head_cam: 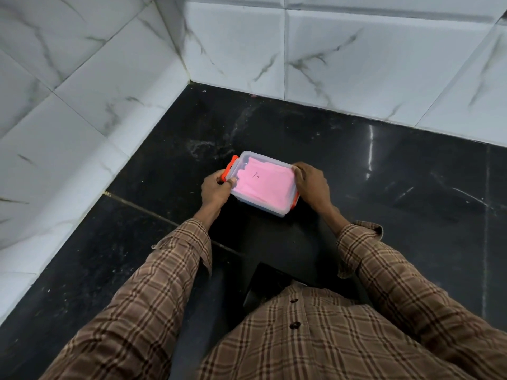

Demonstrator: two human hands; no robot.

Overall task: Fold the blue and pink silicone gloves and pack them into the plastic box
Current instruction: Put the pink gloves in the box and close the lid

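Pink glove (263, 182) inside lidded plastic box (274, 208) (orange clips); left hand (215, 192), right hand (311, 185) grip ends.

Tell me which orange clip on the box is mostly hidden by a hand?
The orange clip at the right end of the clear plastic box; the right hand covers most of it, while the left-end clip shows clearly.

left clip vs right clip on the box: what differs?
The left orange clip shows nearly whole, with the left hand gripping its near end; the right orange clip is mostly hidden by the right hand, only its near end showing. Both are orange, on opposite short ends of the plastic box.
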